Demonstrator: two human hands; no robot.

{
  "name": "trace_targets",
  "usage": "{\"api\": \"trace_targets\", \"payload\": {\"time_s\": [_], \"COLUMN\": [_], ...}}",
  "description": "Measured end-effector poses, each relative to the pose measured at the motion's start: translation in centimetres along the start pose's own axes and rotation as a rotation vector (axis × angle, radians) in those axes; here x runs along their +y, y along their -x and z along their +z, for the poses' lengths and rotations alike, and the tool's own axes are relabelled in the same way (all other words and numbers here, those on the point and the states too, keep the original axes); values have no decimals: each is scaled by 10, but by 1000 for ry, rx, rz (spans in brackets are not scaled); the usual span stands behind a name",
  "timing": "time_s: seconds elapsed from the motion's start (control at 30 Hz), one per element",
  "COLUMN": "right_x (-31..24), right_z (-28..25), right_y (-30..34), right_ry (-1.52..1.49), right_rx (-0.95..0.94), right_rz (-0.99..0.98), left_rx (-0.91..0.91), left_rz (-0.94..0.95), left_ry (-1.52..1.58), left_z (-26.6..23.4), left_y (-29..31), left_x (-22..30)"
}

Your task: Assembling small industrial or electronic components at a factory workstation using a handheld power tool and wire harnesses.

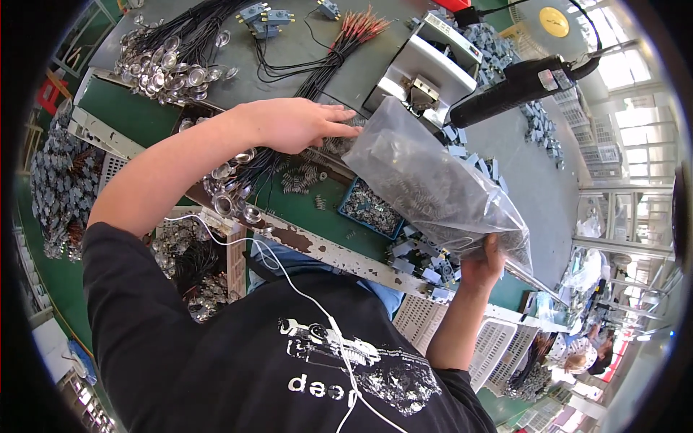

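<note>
My right hand [482,265] grips the bottom end of a clear plastic bag [440,177], which lies slantwise over the bench. Metal springs [415,195] show through its film. My left hand [299,126] reaches across with fingers stretched out, their tips close to the bag's mouth; whether they touch it I cannot tell. Loose springs [299,177] lie on the green surface below that hand. Beside the bag sits a blue tray [370,209] filled with small metal parts. Blue-grey switch-like blocks [422,260] are heaped between the tray and my right hand.
A metal bench device [429,65] stands beyond the bag, with a black cylindrical tool [505,90] hanging at its right. Black cables with round metal cups [166,68] are piled far left. A chipped metal edge [310,249] runs along the bench front. White crates [494,346] stand lower right.
</note>
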State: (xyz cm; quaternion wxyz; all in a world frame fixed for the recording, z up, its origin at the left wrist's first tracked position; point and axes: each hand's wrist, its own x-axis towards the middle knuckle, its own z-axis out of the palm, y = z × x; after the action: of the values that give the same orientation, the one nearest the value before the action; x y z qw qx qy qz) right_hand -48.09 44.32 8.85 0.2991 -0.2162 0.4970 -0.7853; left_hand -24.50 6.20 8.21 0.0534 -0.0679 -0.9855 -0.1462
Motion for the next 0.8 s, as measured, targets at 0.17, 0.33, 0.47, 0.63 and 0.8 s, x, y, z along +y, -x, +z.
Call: {"api": "trace_targets", "payload": {"time_s": [0.17, 0.33, 0.47, 0.63, 0.8], "right_x": [-4, -2, 12, 20, 37], "right_z": [-15, -25, -47, -30, -18], "right_y": [4, 10, 6, -7, -25], "right_ry": [-131, -233, -323, -371, -782], "right_rx": [21, 51, 5, 128, 9], "right_rz": [51, 43, 53, 26, 34], "left_rx": [-137, -134, -129, -71, 22], "left_rz": [-217, -284, -338, -356, -77], "left_ry": [215, 254, 281, 547, 1090], "left_z": [-33, -65, -80, -95, -83], "left_y": [-3, 5, 2, -13, -51], "left_x": [16, 13, 19, 45, 82]}}
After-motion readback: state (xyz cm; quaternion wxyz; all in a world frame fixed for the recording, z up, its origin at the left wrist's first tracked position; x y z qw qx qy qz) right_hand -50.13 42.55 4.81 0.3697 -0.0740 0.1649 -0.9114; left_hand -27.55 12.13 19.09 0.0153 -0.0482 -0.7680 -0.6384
